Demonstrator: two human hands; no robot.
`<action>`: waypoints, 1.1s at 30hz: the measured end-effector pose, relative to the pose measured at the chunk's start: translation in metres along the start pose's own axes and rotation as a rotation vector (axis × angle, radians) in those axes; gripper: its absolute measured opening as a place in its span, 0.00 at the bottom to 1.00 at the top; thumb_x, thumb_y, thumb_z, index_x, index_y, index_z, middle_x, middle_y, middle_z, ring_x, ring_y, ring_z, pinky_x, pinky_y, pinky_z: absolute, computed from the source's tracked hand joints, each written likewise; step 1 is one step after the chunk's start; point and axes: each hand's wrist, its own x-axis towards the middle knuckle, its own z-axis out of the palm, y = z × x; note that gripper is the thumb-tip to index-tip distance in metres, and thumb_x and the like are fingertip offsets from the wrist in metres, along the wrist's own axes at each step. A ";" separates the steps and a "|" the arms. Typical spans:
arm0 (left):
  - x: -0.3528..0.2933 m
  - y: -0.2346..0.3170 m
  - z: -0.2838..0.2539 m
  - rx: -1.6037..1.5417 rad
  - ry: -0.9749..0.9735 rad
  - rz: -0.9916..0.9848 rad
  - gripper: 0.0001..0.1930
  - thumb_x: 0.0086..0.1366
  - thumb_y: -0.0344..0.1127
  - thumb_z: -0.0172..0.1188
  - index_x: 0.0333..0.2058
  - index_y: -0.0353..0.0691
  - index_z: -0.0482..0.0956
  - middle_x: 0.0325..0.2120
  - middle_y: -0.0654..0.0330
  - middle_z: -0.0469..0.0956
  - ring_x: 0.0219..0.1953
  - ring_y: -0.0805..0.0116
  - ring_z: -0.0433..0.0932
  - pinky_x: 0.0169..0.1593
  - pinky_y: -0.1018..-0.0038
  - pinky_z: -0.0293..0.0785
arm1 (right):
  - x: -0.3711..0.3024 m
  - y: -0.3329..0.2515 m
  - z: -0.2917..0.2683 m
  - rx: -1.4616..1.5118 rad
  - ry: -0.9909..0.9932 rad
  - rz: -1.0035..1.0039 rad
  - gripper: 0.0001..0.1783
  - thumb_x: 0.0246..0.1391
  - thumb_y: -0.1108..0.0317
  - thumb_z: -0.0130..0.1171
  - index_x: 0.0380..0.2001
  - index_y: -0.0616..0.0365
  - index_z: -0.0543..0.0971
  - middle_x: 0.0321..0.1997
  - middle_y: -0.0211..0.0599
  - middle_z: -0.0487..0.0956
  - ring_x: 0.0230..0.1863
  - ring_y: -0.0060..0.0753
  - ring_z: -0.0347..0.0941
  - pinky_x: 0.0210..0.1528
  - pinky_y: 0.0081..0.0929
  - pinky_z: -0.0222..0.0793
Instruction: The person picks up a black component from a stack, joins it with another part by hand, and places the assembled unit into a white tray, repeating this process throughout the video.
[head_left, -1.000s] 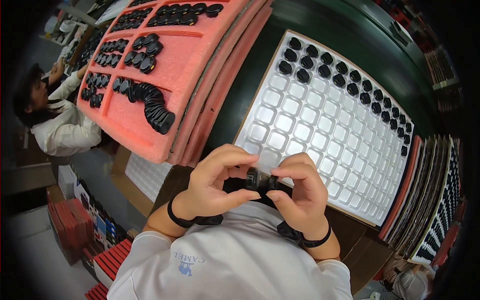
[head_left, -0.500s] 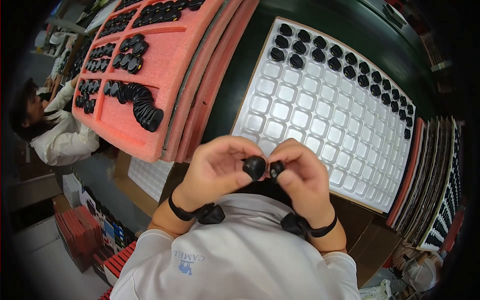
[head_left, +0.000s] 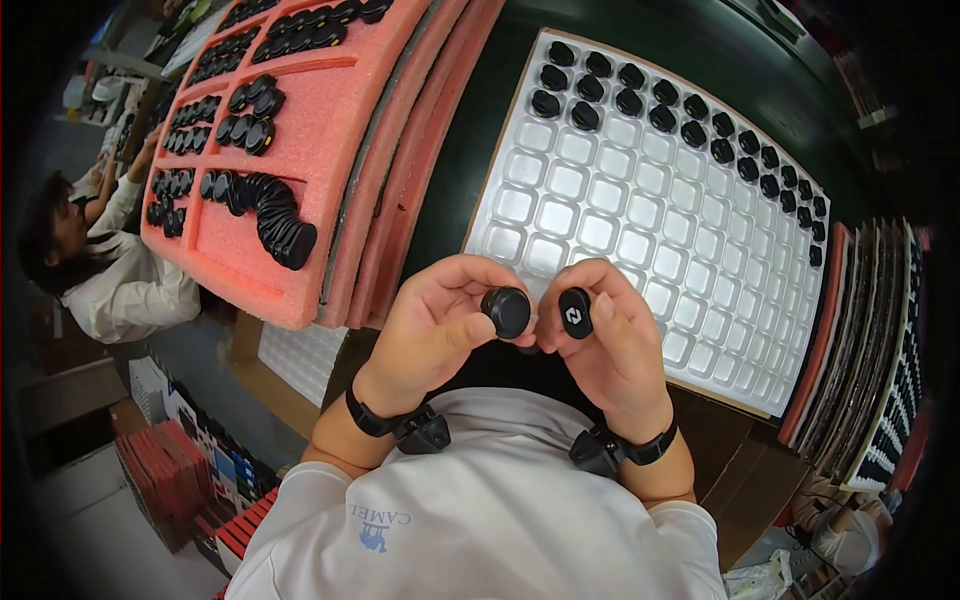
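My left hand (head_left: pixel 432 318) pinches a round black cap-like piece (head_left: pixel 508 312) between thumb and fingers, its flat face turned up. Close beside it, my right hand (head_left: pixel 622 345) grips a small black oval piece (head_left: pixel 575 313) with a white mark on its face. Both hands are in front of my chest, at the near edge of a white plastic tray (head_left: pixel 548 252) with rows of square pockets. Small black parts (head_left: pixel 629 102) sit in the tray's far rows and along its right side.
At the left, a pink foam tray (head_left: pixel 262 275) holds black round parts (head_left: pixel 288 235) in compartments, on top of more foam layers. A stack of trays (head_left: pixel 850 340) stands at the right. Another person (head_left: pixel 125 270) in white works at the far left.
The oval piece in my right hand has turned so its marked face shows. The round piece in my left hand has tilted more face-up, and both hands have risen slightly.
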 end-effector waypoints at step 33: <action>-0.005 0.003 0.008 0.578 -0.104 0.371 0.21 0.54 0.22 0.64 0.45 0.27 0.69 0.43 0.50 0.70 0.46 0.63 0.73 0.50 0.72 0.73 | 0.004 -0.003 0.014 -0.666 -0.007 -0.290 0.12 0.58 0.74 0.47 0.45 0.63 0.66 0.33 0.32 0.71 0.31 0.17 0.61 0.34 0.17 0.60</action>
